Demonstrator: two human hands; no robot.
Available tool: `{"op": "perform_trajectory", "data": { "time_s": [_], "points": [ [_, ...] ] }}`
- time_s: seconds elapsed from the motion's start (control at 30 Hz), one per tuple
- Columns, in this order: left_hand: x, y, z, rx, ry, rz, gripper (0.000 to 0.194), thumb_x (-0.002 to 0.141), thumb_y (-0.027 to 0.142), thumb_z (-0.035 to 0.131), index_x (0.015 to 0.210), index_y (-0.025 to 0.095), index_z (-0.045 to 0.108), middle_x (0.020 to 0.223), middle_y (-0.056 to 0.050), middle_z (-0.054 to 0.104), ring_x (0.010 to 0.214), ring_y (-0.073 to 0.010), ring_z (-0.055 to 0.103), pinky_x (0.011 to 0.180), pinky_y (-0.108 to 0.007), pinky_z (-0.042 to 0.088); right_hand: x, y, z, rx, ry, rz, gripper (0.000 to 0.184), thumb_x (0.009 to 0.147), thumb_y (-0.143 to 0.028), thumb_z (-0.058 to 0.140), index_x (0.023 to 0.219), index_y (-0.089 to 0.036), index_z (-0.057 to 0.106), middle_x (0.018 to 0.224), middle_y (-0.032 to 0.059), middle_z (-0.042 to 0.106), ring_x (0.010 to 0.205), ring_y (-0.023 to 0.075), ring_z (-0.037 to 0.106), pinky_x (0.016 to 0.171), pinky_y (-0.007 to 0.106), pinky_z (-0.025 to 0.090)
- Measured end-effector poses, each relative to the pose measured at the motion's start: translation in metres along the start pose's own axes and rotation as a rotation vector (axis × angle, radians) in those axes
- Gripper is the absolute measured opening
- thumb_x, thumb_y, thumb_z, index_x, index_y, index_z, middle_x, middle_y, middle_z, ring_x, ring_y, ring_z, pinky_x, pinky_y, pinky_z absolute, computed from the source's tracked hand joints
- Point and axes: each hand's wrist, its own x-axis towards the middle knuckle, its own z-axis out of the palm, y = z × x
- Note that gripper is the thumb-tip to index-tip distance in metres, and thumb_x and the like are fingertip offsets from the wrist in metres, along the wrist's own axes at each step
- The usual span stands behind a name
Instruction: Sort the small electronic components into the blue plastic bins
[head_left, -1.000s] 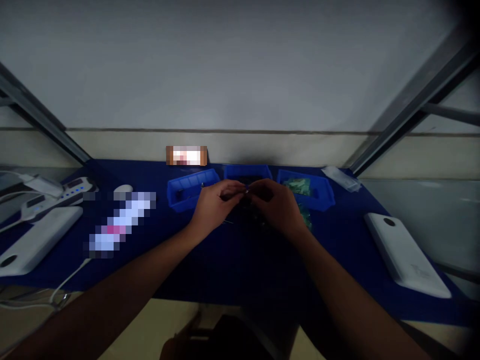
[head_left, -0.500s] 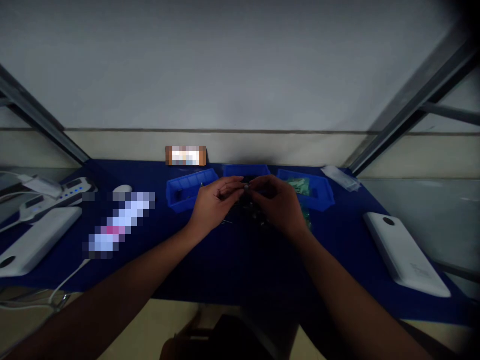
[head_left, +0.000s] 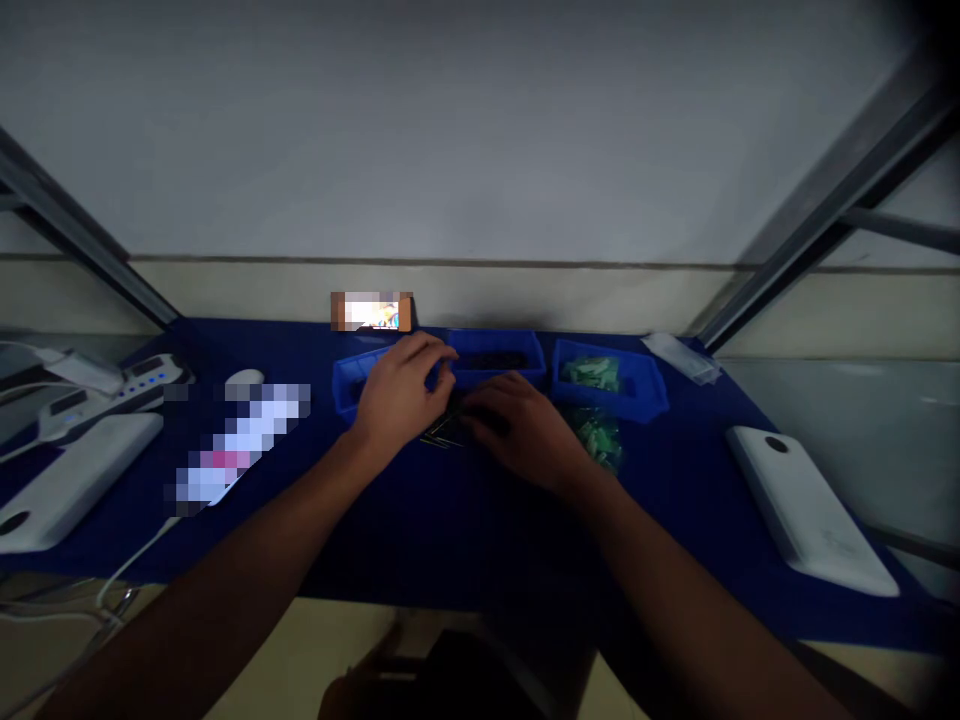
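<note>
My left hand (head_left: 405, 390) hovers over the right end of the left blue bin (head_left: 346, 385). Its fingers are bent, with a gap between thumb and forefinger, and nothing shows between them. Just right of it, my right hand (head_left: 525, 425) reaches down to the tabletop with curled fingers. Its fingertips are dark, so whatever they touch or hold is hidden. Several thin metal pins (head_left: 442, 440) lie below and between the hands. Behind them, the middle blue bin (head_left: 532, 350) has dark small parts inside.
The right blue bin (head_left: 645, 390) holds green packets (head_left: 592, 373), and a bag of green pieces (head_left: 600, 440) lies before it. White power banks (head_left: 814, 510) lie at both sides. A lit phone (head_left: 371, 312) leans against the wall; a blurred bright screen (head_left: 240, 445) lies left, near a power strip (head_left: 124, 395).
My hands have parted from their shared pinch on a small object. The left moved left and slightly up toward the left bin; the right dropped lower and left, toward the tabletop.
</note>
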Motion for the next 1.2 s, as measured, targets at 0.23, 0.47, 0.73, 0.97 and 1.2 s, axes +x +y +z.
{"op": "perform_trajectory", "data": {
  "time_s": [0.23, 0.47, 0.73, 0.97, 1.2],
  "points": [
    [0.003, -0.013, 0.0, 0.135, -0.032, 0.008, 0.021, 0.087, 0.008, 0.056, 0.087, 0.024, 0.071, 0.1, -0.007, 0.072, 0.107, -0.0303, 0.062, 0.102, -0.048, 0.051, -0.005, -0.016, 0.021, -0.189, -0.223, -0.208, 0.041, 0.104, -0.036, 0.062, 0.145, -0.031, 0.064, 0.143, 0.007, 0.064, 0.134, 0.031, 0.049, 0.112, 0.051, 0.044],
    [0.002, 0.0, 0.0, 0.049, 0.003, 0.084, 0.025, 0.09, 0.005, 0.053, 0.093, 0.022, 0.071, 0.115, -0.006, 0.072, 0.116, -0.0269, 0.061, 0.11, -0.047, 0.049, -0.001, -0.009, 0.03, -0.276, -0.209, -0.245, 0.023, 0.105, -0.021, 0.058, 0.119, -0.026, 0.076, 0.125, 0.0054, 0.073, 0.127, 0.0272, 0.054, 0.109, 0.046, 0.044],
    [-0.006, 0.024, 0.003, -0.187, 0.024, 0.118, 0.027, 0.09, 0.004, 0.052, 0.094, 0.024, 0.071, 0.109, -0.004, 0.074, 0.11, -0.023, 0.066, 0.104, -0.044, 0.053, 0.001, 0.001, 0.021, -0.419, -0.18, -0.176, 0.016, 0.102, -0.015, 0.061, 0.11, -0.019, 0.074, 0.112, 0.0107, 0.075, 0.107, 0.0275, 0.062, 0.089, 0.041, 0.049],
    [-0.008, 0.03, 0.004, -0.295, 0.02, 0.019, 0.032, 0.097, 0.008, 0.053, 0.117, 0.025, 0.071, 0.115, -0.004, 0.074, 0.112, -0.0216, 0.067, 0.101, -0.04, 0.053, 0.002, 0.006, 0.015, -0.035, 0.062, 0.011, 0.017, 0.097, -0.01, 0.065, 0.097, -0.023, 0.077, 0.097, 0.005, 0.077, 0.104, 0.0239, 0.065, 0.091, 0.036, 0.054],
    [-0.01, 0.026, 0.006, -0.35, -0.054, -0.138, 0.03, 0.104, 0.025, 0.055, 0.13, 0.027, 0.071, 0.104, -0.003, 0.077, 0.089, -0.0191, 0.071, 0.078, -0.032, 0.055, 0.003, 0.004, -0.005, 0.198, 0.342, 0.258, 0.019, 0.091, -0.014, 0.069, 0.103, -0.025, 0.078, 0.104, 0.0013, 0.08, 0.094, 0.0204, 0.075, 0.09, 0.035, 0.058]
  ]
}}
